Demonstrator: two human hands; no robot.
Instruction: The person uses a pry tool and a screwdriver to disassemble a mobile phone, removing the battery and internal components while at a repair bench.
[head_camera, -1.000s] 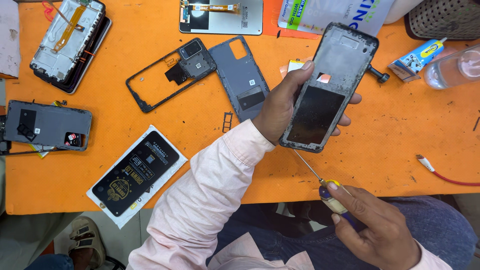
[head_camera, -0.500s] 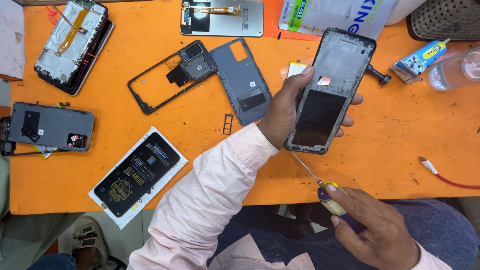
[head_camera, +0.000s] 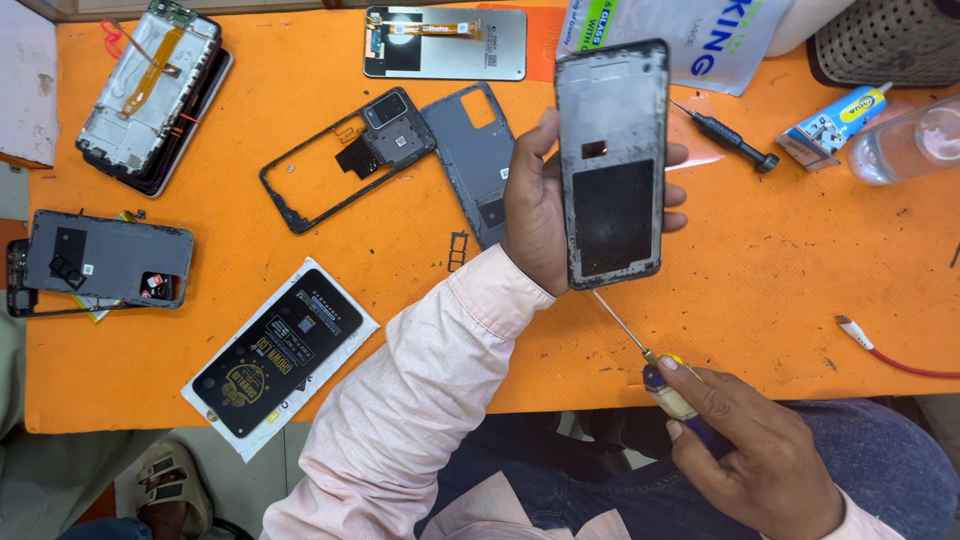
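Note:
My left hand (head_camera: 540, 205) grips a phone frame (head_camera: 613, 160) from behind, holding it upright above the orange mat with its open, dusty inner side facing me. Thumb and fingertips wrap its two long edges. My right hand (head_camera: 755, 460) is lower, near my lap, closed around a small screwdriver (head_camera: 650, 365) with a yellow and blue handle. Its thin shaft points up and left, and the tip ends just below the bottom edge of the frame.
On the orange mat (head_camera: 780, 290) lie a grey back cover (head_camera: 478, 160), a black mid frame with camera module (head_camera: 345, 160), a display panel (head_camera: 445, 42), stacked phone bodies (head_camera: 150, 95), another back cover (head_camera: 105, 262), a packaged screen protector (head_camera: 280, 355), a black screwdriver (head_camera: 725, 135), a glue tube (head_camera: 835, 120), a clear bottle (head_camera: 905, 145) and a red cable (head_camera: 890, 355).
My left hand has raised the phone frame and turned it from tilted to nearly upright. My right hand with the screwdriver has stayed below it.

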